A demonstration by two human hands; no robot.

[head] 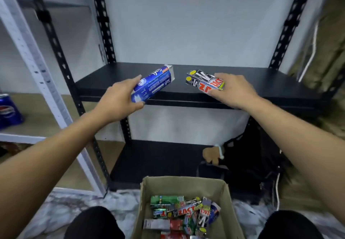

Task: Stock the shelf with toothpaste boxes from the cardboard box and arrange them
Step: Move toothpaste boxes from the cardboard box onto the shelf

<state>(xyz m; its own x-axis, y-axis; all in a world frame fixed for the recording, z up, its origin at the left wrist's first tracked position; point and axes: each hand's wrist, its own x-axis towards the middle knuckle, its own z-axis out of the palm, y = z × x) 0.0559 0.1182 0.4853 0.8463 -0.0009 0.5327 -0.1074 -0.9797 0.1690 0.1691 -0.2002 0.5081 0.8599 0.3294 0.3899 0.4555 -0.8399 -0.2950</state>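
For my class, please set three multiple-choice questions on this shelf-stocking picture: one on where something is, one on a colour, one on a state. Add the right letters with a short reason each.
1. Where is the cardboard box?
A) on a chair
B) on the floor in front of the person
C) in the person's arms

2. What colour is the toothpaste box held by the left hand?
A) green
B) red
C) blue

3. What is the right hand doing?
A) hanging open
B) gripping a ZACT box
C) pressing the wall

Answers:
1 B, it stands low on the floor, below the black shelf.
2 C, its sides are blue with white print.
3 B, fingers and thumb curl round the ZACT box by the black shelf.
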